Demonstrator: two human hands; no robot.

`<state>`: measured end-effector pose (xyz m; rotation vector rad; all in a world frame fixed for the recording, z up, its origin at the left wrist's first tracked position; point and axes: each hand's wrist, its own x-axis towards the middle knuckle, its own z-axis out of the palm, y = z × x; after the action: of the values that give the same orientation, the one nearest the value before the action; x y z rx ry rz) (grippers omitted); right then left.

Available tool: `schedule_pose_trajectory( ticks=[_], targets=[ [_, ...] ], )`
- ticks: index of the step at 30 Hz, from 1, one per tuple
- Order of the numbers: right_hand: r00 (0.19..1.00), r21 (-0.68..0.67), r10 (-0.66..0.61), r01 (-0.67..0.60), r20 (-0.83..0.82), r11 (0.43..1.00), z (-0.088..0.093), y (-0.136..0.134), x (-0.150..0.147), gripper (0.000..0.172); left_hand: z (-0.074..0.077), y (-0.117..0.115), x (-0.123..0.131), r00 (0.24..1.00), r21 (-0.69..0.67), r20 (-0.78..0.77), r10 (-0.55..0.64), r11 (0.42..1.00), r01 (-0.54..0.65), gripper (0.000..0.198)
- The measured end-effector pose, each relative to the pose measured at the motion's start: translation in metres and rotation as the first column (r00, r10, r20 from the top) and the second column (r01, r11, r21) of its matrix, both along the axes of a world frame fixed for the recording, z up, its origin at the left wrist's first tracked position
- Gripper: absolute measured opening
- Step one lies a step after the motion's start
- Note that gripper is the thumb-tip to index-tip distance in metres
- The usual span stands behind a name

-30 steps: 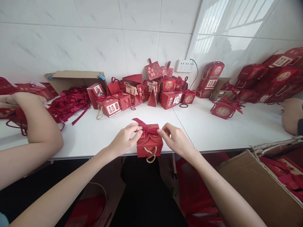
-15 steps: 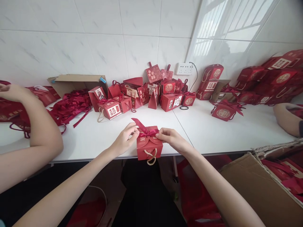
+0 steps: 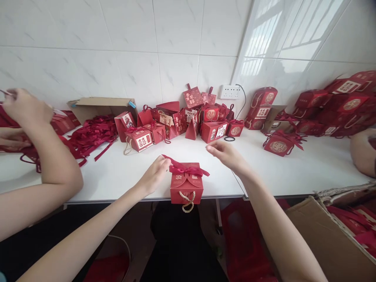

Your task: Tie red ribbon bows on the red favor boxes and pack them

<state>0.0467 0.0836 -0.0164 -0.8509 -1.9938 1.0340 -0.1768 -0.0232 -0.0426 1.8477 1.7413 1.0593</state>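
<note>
A red gift box point(image 3: 187, 192) with gold lettering stands at the table's front edge, its twisted gold cord handle point(image 3: 187, 201) hanging down in front. Across its top lies a tied bow of dark red ribbon point(image 3: 189, 170). My left hand point(image 3: 154, 176) is closed on the ribbon's left tail, just left of the box. Up and to the right of the box, my right hand point(image 3: 225, 153) is held in the air with fingers stretched out and nothing visible in them.
Several red boxes point(image 3: 141, 141) stand along the wall, beside a ribbon heap point(image 3: 95, 135). More boxes are stacked at right point(image 3: 346, 103). A cardboard carton point(image 3: 317, 231) sits at the lower right. Another person's arm point(image 3: 55, 156) is at the left; a forearm point(image 3: 362, 152) shows at the far right.
My right hand has let go of the bow and moved up and right. The left hand still holds the ribbon tail, pulled slightly lower. At left, the other person's hand has shifted.
</note>
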Motion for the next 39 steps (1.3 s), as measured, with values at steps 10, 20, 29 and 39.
schedule_pose_trajectory(
  ticks=[10, 20, 29, 39],
  targets=[
    [0.78, -0.049, 0.347, -0.378, 0.521, 0.924, 0.016, 0.002, -0.075, 0.014, 0.014, -0.003, 0.019, 0.879, 0.31, -0.473, 0.056, 0.945, 0.106, 0.01],
    [0.905, -0.053, 0.249, -0.246, 0.345, 0.968, -0.002, 0.003, -0.08, 0.008, 0.01, 0.001, 0.027, 0.848, 0.109, -0.525, -0.08, 0.981, 0.16, 0.009],
    [0.915, -0.299, 0.18, -0.069, 0.362, 0.952, -0.019, 0.003, 0.005, 0.062, 0.008, 0.003, 0.027, 0.877, 0.163, -0.472, -0.091, 0.968, 0.189, 0.006],
    [0.986, -0.269, 0.169, -0.165, -0.009, 0.949, -0.02, 0.015, -0.013, 0.033, 0.009, 0.003, 0.028, 0.924, 0.128, -0.328, -0.196, 0.96, 0.249, 0.022]
  ],
)
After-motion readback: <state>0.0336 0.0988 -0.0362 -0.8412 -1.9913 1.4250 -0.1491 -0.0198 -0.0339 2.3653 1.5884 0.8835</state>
